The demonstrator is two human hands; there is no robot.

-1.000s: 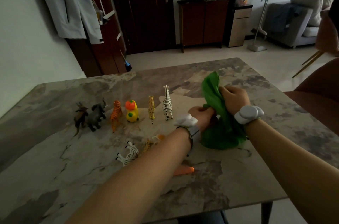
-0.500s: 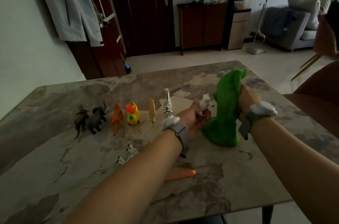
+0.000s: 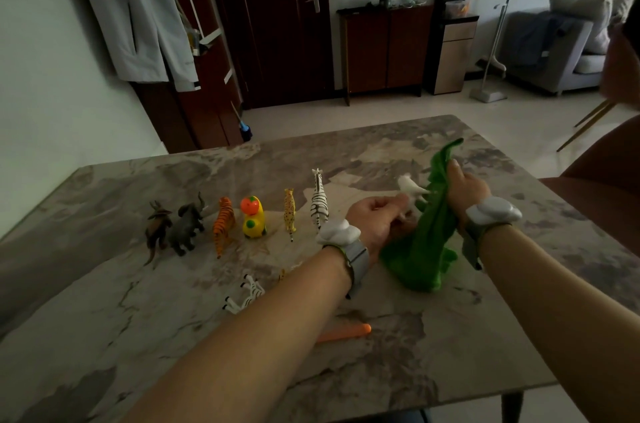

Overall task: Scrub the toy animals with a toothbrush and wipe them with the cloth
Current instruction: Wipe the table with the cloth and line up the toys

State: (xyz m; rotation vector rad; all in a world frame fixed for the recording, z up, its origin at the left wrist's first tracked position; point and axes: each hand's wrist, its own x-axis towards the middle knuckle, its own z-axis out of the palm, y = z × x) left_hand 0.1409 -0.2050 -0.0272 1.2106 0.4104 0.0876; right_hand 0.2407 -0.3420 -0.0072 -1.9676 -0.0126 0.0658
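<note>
My left hand (image 3: 375, 218) grips a small white toy animal (image 3: 410, 189) above the marble table (image 3: 381, 370). My right hand (image 3: 465, 192) holds a green cloth (image 3: 427, 246) that hangs down to the tabletop, right beside the white toy. A row of toys stands to the left: a brown animal (image 3: 157, 225), a grey elephant (image 3: 188, 223), a tiger (image 3: 223, 225), a yellow duck (image 3: 254, 216), a leopard (image 3: 290, 211) and a zebra (image 3: 318, 202). A second zebra (image 3: 247, 294) lies on its side near my left forearm. An orange toothbrush handle (image 3: 346, 333) pokes out under that forearm.
A small spotted toy (image 3: 282, 274) lies partly hidden behind my left wrist. A brown chair (image 3: 602, 159) stands at the table's right edge. Beyond the far edge are a dark cabinet (image 3: 384, 48), a door and a sofa.
The white toy came out of the cloth in my left hand. My right hand moved right and lifted the cloth higher; both hands have since stayed close together.
</note>
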